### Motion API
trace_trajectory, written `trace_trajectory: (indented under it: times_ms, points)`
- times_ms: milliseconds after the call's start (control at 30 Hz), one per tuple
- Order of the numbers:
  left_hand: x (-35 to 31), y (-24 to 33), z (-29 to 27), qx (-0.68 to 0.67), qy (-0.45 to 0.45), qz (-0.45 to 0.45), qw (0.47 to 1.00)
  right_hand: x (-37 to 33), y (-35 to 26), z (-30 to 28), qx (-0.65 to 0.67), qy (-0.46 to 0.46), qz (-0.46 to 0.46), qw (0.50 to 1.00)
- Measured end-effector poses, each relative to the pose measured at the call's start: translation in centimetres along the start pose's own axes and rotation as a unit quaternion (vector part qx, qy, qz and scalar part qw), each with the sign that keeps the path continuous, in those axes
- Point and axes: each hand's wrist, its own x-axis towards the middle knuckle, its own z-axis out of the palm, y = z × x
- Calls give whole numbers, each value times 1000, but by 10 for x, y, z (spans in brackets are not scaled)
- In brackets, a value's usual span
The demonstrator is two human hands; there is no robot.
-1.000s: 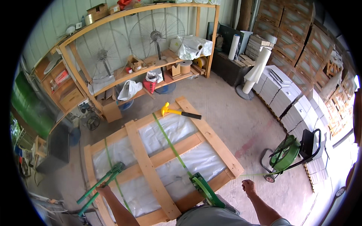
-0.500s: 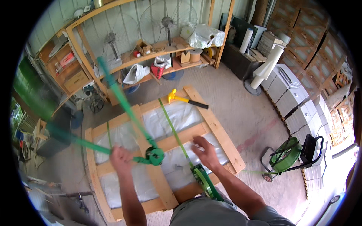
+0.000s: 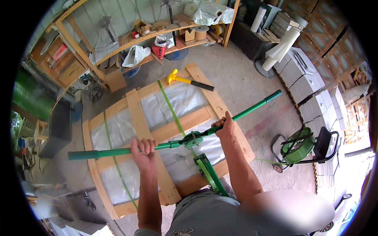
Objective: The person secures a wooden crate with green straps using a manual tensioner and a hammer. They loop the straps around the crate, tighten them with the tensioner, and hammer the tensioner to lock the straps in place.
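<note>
My left hand is wrapped round one green handle of a long-handled strapping crimper. The other handle is in the grip of my right hand. Both handles are spread wide, almost in one line, with the crimper's head over a green strap. Whether its jaws touch the strap I cannot tell. That strap runs across a wooden crate into a green strap tensioner at the near side, by my body. Small grey metal seals lie on the crate's plastic-wrapped contents.
A yellow claw hammer with a black grip lies on the crate's far edge. Another green strap crosses its left part. On the right stand a strap reel cart and stacked pale slabs. Wooden shelving lines the back.
The crimper has swung from upright at the left to lying across the strap. My right hand, empty before, has taken its other handle, and the handles have spread apart.
</note>
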Motion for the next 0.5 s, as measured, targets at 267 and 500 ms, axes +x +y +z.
trace_trajectory:
  times_ms: [267,500]
  points:
    - [-12,-29,-49,-19,68,-12,997,33,33,-41,-23,31,11,999]
    - [-18,-37,-62,7,80,5,997,34,38,-37,-29,16,11,999]
